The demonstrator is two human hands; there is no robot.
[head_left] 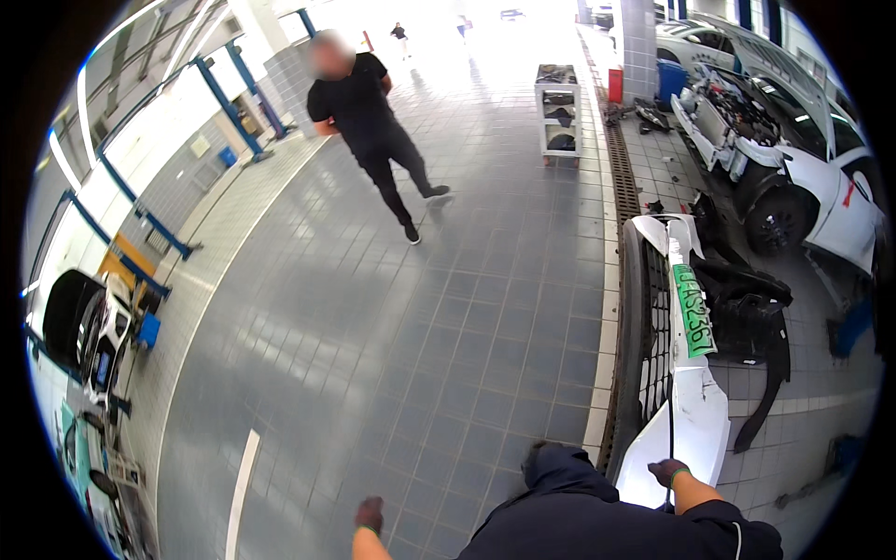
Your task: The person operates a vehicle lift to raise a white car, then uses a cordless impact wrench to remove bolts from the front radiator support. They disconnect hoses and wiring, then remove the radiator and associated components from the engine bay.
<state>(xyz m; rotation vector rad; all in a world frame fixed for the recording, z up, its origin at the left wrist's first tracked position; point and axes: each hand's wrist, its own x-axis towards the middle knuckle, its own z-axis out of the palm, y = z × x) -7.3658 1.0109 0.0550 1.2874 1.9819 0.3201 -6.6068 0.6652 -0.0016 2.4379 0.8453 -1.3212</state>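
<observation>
Bumper (698, 397), right hand (666, 471) at its near end, wide tiled aisle (373, 336) left

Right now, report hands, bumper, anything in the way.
Left hand over tiled floor, nothing visible held. Right hand over white bumper, contact unclear. Ahead, left: person in black.

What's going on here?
Workshop floor: the wearer's gloved left hand is over the grey tiles, with nothing visible in it. The gloved right hand shows over the near end of a detached white bumper; whether it touches is unclear. A white car with its front end exposed stands on the right, and a person in black is ahead.
</observation>
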